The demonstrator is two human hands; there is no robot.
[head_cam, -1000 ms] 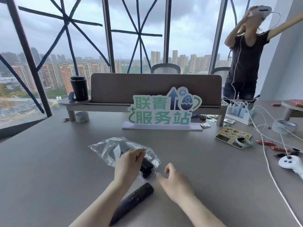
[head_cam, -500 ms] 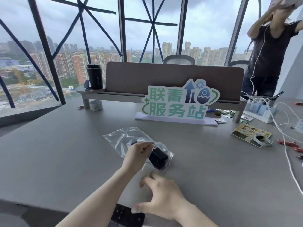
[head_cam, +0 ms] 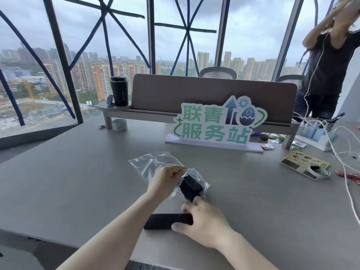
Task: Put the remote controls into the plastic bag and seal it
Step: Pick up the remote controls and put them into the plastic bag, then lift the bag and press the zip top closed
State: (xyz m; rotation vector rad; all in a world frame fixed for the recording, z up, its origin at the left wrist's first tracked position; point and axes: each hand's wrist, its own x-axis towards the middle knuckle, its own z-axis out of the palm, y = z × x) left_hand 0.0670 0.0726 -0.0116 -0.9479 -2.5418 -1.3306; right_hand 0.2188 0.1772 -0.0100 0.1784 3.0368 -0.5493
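Left grip (head_cam: pixel 165 181) pinching bag (head_cam: pixel 155 162) (open), right (head_cam: pixel 202 223) — remote (head_cam: pixel 165 221).

A grey counter (head_cam: pixel 68 172) carries a green-lettered sign (head_cam: pixel 218 123) on a pale base. Behind the sign runs a brown divider panel (head_cam: pixel 194 94) over a low shelf, where a black tumbler (head_cam: pixel 118 91) stands at the left end. A tape roll (head_cam: pixel 119 124) sits below it. At right lie a printed card (head_cam: pixel 300 161), white cables (head_cam: pixel 346 166) and a power strip (head_cam: pixel 319 135). A person in a dark shirt (head_cam: pixel 331 61) stands at the far right.
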